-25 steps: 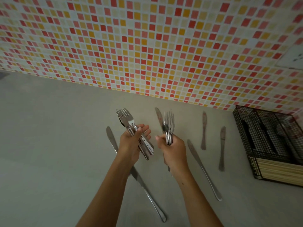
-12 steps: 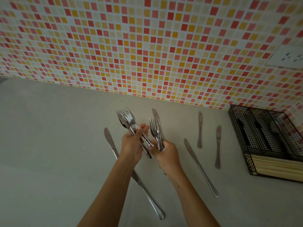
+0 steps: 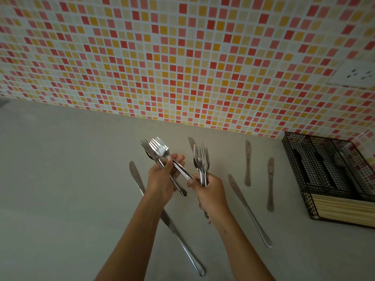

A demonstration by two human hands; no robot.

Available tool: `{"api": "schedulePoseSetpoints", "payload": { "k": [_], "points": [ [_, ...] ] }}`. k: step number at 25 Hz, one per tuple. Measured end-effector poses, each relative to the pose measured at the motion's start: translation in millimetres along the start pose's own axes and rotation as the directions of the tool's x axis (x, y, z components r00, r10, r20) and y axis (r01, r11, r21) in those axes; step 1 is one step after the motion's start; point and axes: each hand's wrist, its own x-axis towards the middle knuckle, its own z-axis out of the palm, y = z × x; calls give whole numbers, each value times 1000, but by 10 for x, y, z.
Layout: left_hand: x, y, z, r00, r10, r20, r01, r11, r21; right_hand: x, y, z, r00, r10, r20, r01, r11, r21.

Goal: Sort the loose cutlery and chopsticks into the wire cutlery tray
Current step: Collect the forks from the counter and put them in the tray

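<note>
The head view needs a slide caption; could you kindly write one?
Left hand and right hand each grip forks above loose knives; wire tray at right.

the left forearm point(image 3: 129, 236) and right forearm point(image 3: 241, 246) are bare and slender up to the left hand point(image 3: 160, 179) and right hand point(image 3: 211, 193); a tiny dark speck marks the right wrist.

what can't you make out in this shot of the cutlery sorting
Head view: how many steel forks the left hand holds; they overlap and fingers cover the handles.
Head view: what lies in the black wire cutlery tray's long compartments; dark mesh hides it, and the right edge cuts the tray off.
Head view: the silver table knife behind the fork bunch in the right hand; only its tip shows.
</note>
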Motion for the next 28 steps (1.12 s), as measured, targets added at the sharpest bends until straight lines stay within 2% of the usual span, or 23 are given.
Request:
{"api": "schedulePoseSetpoints", "payload": {
  "k": [6, 10, 19, 22, 25, 28],
  "points": [
    [39, 6, -29, 999, 37, -23, -36, 998, 42, 27, 21, 10, 999, 8, -38, -8, 1000, -4],
    [23, 13, -31, 999, 18, -38, -15, 998, 61, 40, 42, 26, 998, -36, -56, 34, 999, -34],
    [27, 23, -40, 997, -29, -66, 34, 997, 72, -7, 27, 34, 996, -17, -91, 27, 993, 116],
    [44, 15, -51, 995, -43, -87, 49, 996, 71, -28, 11, 35, 991, -57, -120, 74, 987, 140],
    [69, 10, -48, 992, -75, -104, 77, 997, 12, -39, 4, 69, 982, -122, -142, 133, 989, 70],
    [70, 15, -32, 992, -83, -94, 76, 995, -69, -98, -13, 83, 972, -219, -82, 216, 975, -45]
  ]
}}
